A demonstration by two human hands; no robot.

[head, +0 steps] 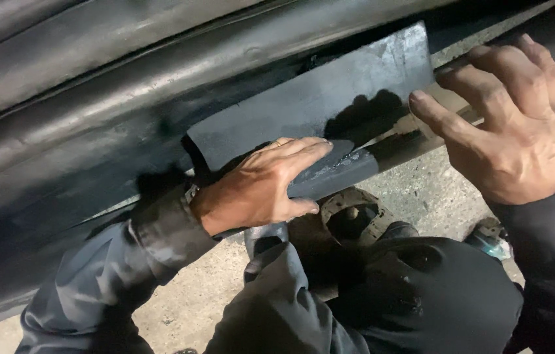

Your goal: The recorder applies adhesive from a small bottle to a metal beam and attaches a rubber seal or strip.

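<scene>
Dark trouser knees point(421, 295) of the crouching person fill the bottom of the view, closest to the camera. Above them, two bare hands work on one flat metal patch plate point(317, 105), a grey, roughly rectangular sheet with a dull, scuffed surface, lying against the lower edge of a black car body panel point(94, 118). One left hand point(261, 187) lies flat on the plate's lower left part, fingers straight and pressed together, thumb tucked under the plate's bottom edge. One right hand point(510, 124) is at the plate's right end, fingers slightly spread and bent, fingertips pressing the plate's lower right corner and the sill edge beside it. Both arms wear dark grey sleeves. A rough, shiny weld bead point(336, 164) shows on the plate just past the left fingertips. Below the plate lies pale, speckled concrete floor point(415, 190), and on it one rusty round metal part point(353, 213) with a hollow centre, partly hidden by the knees
</scene>
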